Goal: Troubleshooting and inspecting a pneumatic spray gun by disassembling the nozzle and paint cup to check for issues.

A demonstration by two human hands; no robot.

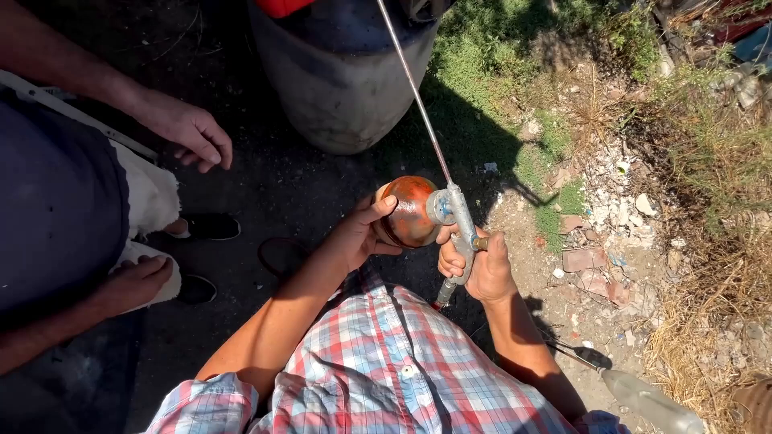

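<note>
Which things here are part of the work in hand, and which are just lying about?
In use:
- spray gun, in the right hand
- orange cup on the gun, steadied by the left hand
- long thin wand

Lying about:
- grey barrel
- bricks and rubble
- dry grass
- plastic bottle
- bystander's hand

You are working in an outdoor yard: bare dirt ground (322, 185), patchy grass (490, 56), scattered rubble (595, 257) and a large drum (346, 80).

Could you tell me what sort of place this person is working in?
Probably an outdoor yard or rough work lot: sunlit bare dirt with broken bricks, patches of grass and dry straw, and a big dark drum standing on the ground.
</note>
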